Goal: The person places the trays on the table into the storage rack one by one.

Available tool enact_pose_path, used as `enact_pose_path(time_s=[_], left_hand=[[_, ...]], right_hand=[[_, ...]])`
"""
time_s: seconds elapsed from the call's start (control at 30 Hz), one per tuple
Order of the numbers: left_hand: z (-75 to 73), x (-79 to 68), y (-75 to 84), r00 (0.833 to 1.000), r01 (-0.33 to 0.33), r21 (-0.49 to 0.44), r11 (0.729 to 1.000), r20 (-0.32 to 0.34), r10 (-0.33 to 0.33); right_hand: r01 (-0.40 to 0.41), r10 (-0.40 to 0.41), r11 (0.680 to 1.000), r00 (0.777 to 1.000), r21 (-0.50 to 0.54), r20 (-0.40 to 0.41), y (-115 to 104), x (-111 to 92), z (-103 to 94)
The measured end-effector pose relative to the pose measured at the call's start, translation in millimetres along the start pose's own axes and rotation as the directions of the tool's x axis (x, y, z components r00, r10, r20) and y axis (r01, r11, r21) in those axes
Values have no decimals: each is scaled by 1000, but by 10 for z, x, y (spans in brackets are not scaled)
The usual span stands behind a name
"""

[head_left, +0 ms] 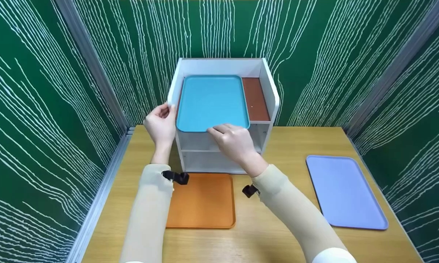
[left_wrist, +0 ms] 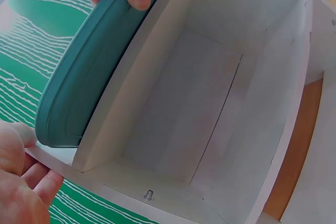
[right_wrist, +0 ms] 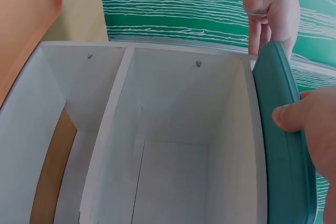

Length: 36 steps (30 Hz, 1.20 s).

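A blue tray (head_left: 212, 102) lies on the brown top board (head_left: 255, 98) of a small white shelf unit (head_left: 223, 66), inside its raised sides. My right hand (head_left: 234, 143) pinches the tray's front rim; its thumb (right_wrist: 289, 118) presses the underside of that rim. At the unit's left side panel, my left hand (head_left: 161, 124) grips the front edge, thumb on the inner side beside the tray's corner and fingers round the outside. In the left wrist view the tray (left_wrist: 89, 87) juts past the shelf's front edge.
An orange tray (head_left: 204, 201) lies on the wooden table (head_left: 270, 233) in front of the unit, partly behind my left forearm. To the right lies a lavender tray (head_left: 347, 191). Two open compartments face forward below the top. Green walls with white lines (head_left: 219, 29) enclose the table.
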<state>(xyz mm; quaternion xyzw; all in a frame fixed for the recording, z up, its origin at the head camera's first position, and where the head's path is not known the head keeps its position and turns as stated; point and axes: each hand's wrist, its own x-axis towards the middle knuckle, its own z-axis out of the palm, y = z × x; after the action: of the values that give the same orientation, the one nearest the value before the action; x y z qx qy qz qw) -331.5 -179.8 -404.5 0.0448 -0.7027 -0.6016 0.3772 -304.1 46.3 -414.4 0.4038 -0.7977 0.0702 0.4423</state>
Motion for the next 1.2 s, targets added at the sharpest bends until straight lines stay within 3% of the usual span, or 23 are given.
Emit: enact_pose_path(time_s=[0.43, 0.6, 0.8, 1.0, 1.1, 1.2], left_hand=[[13, 18, -22, 1000, -3, 1, 1000, -5, 3], [15, 8, -18, 1000, -5, -2, 1000, -4, 5], [2, 25, -14, 1000, -12, 9, 1000, -15, 12], [-21, 23, -4, 1000, 4, -5, 1000, -17, -4], [-15, 8, -9, 1000, 3, -6, 1000, -12, -3], [0, -5, -16, 1000, -4, -5, 1000, -3, 4]], right_hand=[[-39, 41, 998, 999, 51, -24, 51, -74, 7], [-49, 56, 995, 994, 89, -88, 168, -285, -130], [-66, 87, 992, 974, 105, -207, 358, -626, -353], [-76, 96, 991, 977, 114, -188, 612, -1104, -551], [-69, 89, 990, 982, 120, -169, 808, -1534, -626], [-83, 88, 993, 994, 87, -60, 1016, -2074, -731]])
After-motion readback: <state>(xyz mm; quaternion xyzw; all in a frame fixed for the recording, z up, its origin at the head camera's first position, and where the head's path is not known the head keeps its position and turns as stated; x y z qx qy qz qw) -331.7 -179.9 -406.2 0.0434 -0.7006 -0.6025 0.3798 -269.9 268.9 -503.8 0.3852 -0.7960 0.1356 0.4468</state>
